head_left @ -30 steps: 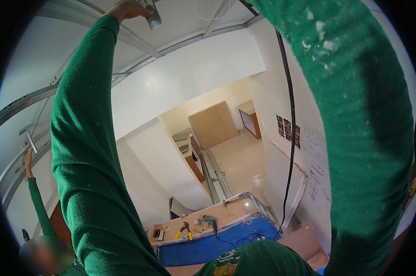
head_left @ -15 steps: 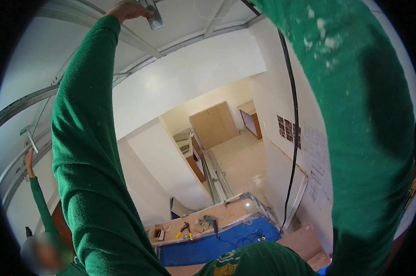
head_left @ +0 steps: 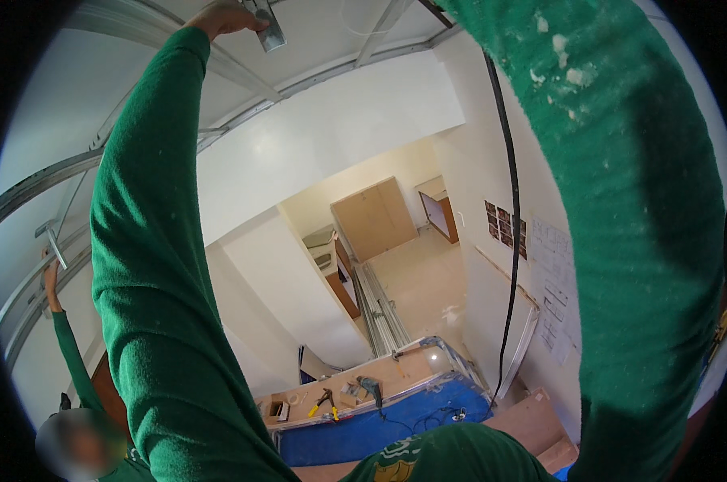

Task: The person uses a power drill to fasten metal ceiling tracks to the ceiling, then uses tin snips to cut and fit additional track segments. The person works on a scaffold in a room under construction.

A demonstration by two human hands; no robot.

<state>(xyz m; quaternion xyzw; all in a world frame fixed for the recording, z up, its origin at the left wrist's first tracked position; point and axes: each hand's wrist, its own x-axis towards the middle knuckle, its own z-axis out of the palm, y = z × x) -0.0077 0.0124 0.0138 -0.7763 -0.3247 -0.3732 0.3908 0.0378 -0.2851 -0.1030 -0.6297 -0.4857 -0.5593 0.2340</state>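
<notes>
My left hand (head_left: 225, 18) is raised overhead to the metal ceiling frame, its fingers closed on a short flat piece of galvanized metal profile (head_left: 270, 30). The upper part of that piece runs out of the picture. My right arm (head_left: 637, 201), in a green sleeve flecked with white plaster, also reaches up, but the hand is beyond the top edge. A black cable (head_left: 514, 185) hangs beside the right arm and curves down to the blue surface below. Metal ceiling channels (head_left: 251, 76) cross above and around my left hand.
At far left, a co-worker's hand (head_left: 50, 277) reaches up to another metal channel (head_left: 46, 181). Below lie a drill (head_left: 371, 388), yellow-handled cutters (head_left: 326, 404) and a hammer (head_left: 399, 359) on a wooden board (head_left: 311, 410) beside a blue covered surface (head_left: 331, 442). Long metal profiles (head_left: 373, 309) lie on the floor beyond.
The black cable has shifted slightly, and my right sleeve has moved a little. My left hand stays in the same place on the metal profile piece.
</notes>
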